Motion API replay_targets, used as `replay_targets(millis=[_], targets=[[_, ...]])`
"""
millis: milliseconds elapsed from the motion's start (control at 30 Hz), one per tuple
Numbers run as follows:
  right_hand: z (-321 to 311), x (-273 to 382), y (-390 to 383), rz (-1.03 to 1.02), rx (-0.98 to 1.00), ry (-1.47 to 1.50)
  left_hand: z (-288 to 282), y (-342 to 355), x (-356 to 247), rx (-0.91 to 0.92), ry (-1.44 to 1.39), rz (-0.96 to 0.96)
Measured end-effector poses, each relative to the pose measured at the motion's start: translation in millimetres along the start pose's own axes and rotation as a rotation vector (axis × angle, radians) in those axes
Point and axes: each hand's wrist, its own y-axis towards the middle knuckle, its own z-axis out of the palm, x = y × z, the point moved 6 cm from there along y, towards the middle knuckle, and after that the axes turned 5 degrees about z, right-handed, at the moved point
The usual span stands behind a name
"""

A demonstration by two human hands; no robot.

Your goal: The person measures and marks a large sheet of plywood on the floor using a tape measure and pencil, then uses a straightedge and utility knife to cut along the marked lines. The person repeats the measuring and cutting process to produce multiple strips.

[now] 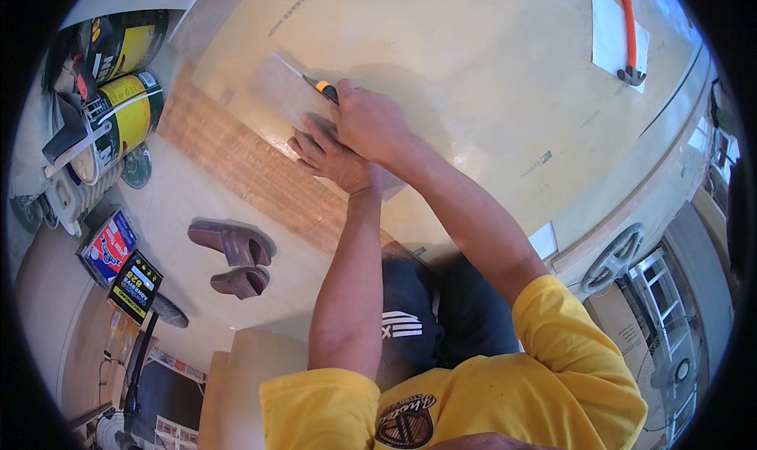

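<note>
Yellow-and-black slim-handled hand tool with a narrow tip [322, 87] sits at about 11 o'clock in the view, and I'd bet it's light and stiff, with a grippy handle but a tip you could snap or cut yourself on, so hold it by the handle only. Right hand [371, 119] is wrapped around that handle, tip out toward 10 o'clock; can't tell if the pale streak past it is blade or glare. Left hand [335, 154], at 7 o'clock from the right, is spread flat with nothing gripped, pressing on a greyish, smooth rectangular strip [276, 87]. Strip looks thin, shiny, probably slidey, so palm pressure makes sense. Underneath is a big cream, glossy sheet [473, 64].
</note>
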Motion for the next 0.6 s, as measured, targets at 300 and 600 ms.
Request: replay_targets(millis=[300, 600], targets=[[-12.5, 8.9, 6.2, -0.107, 0.035, -0.018, 2.9, 2.1, 3.5, 0.015, -0.045, -0.026], [-4.9, -13.7, -23.7, -0.079, 0.112, -0.124, 1.6, 2.2, 3.9, -0.047, -0.086, -0.003]])
